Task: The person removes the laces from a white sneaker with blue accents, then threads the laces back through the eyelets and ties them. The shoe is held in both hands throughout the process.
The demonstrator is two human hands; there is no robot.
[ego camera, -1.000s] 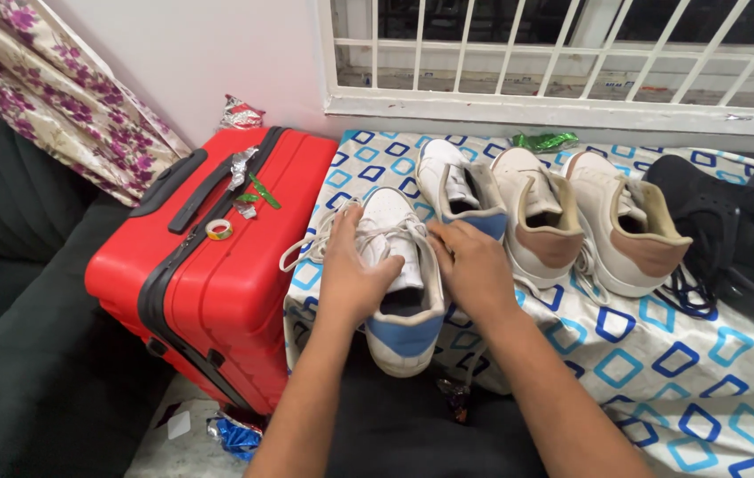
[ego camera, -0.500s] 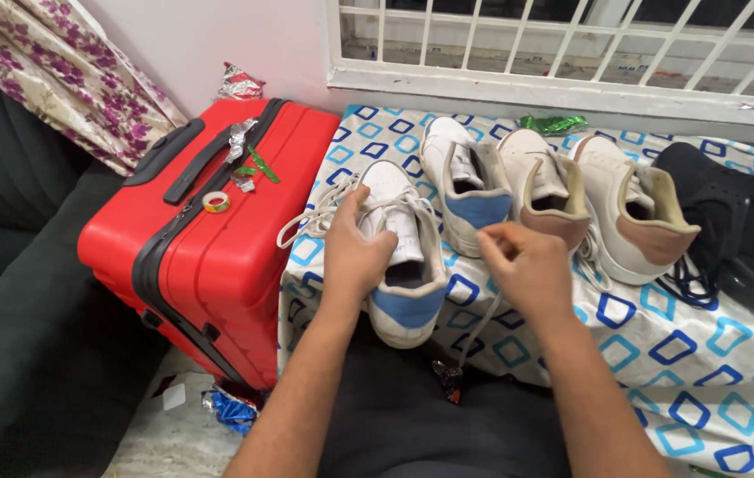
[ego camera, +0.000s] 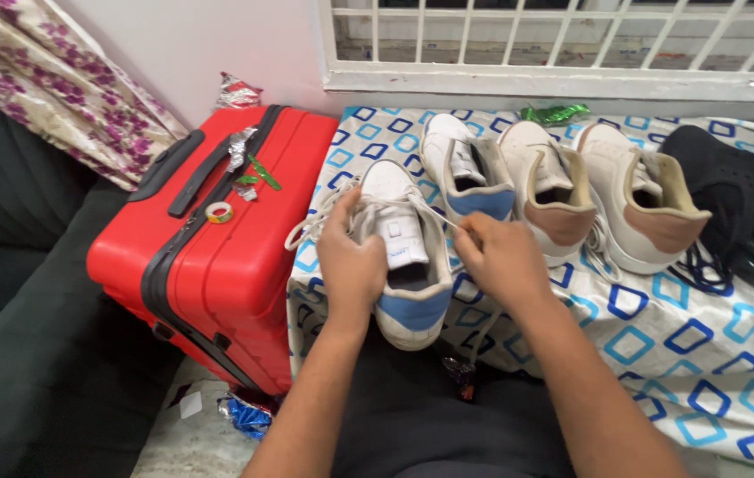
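White sneaker with a blue heel (ego camera: pixel 403 265), resting at the near left edge of the patterned bedsheet (ego camera: pixel 660 336), toe pointing away, just beside the red suitcase (ego camera: pixel 218 239). Left hand (ego camera: pixel 350 261) wrapped around the sneaker's left side, fingers closed on the upper near the tongue. Right hand (ego camera: pixel 496 257) just to the right of the sneaker, fingertips pinched shut on a white lace (ego camera: pixel 439 217) pulled taut across from the eyelets. More lace looping loose off the left side toward the suitcase.

Behind, in a row on the sheet: 1 matching white-and-blue sneaker (ego camera: pixel 470 173), then 2 white sneakers with tan heels (ego camera: pixel 603 190), side by side and close together. Black shoes (ego camera: pixel 740 199) at the far right. On the suitcase lid, a small roll of tape (ego camera: pixel 219 212) and scraps of foil. Floral curtain (ego camera: pixel 50 88) at upper left, white window grille (ego camera: pixel 563 40) above.
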